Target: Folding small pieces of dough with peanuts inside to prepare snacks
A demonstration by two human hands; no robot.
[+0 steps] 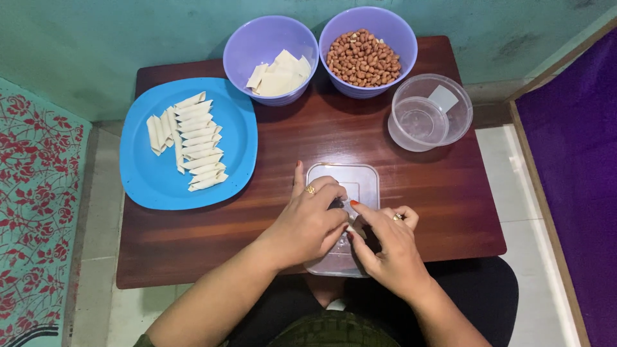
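Wrapper piece [355, 226], small and pale, sits pinched between your left hand [308, 222] and right hand [385, 244] fingertips over the clear tray [360, 180] at the tabletop's [443, 193] near edge. Blue plate [148, 173] of rolled pieces sits far-left; peanut bowl [392, 26] at the far edge.

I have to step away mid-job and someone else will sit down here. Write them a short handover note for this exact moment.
Left hand and right hand meet over the clear rectangular lid at the table's near edge, pinching a small pale piece between the fingertips; what else they grip is hidden.
Blue plate, far left: a row of rolled cones, already shaped.
Left purple bowl: flat wrapper squares, not yet rolled.
Right purple bowl: peanuts.
Clear round container, right: holds no food.
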